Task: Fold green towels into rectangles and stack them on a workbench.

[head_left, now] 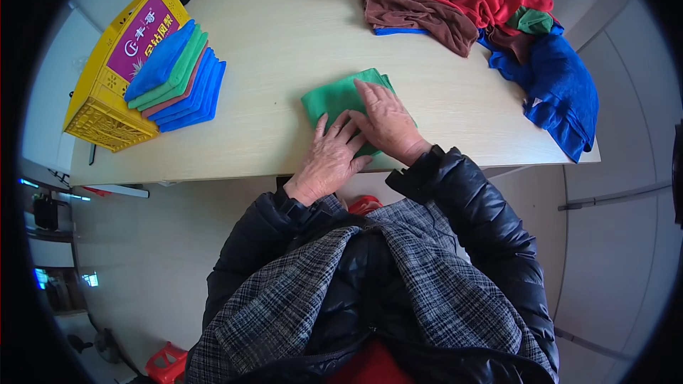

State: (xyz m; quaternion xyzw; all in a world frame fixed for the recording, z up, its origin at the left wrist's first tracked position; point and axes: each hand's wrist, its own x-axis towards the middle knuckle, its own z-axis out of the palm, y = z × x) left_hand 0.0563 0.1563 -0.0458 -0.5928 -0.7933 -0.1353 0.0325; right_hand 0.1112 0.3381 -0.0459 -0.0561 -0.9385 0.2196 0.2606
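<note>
Green cloth [340,101] folded, lying flat on pale wooden surface [284,35] near its front edge, right before person. Right hand [388,122] flat on cloth, fingers together, pressing down, no pinch. Left hand [331,160] beside it, fingers spread, tips on cloth's near edge, grip open. Stack of folded cloths [178,77], blue, green, brown, leans on yellow crate [107,110] at left. Heap of loose cloths [484,7], red, blue, brown, green, at far right
</note>
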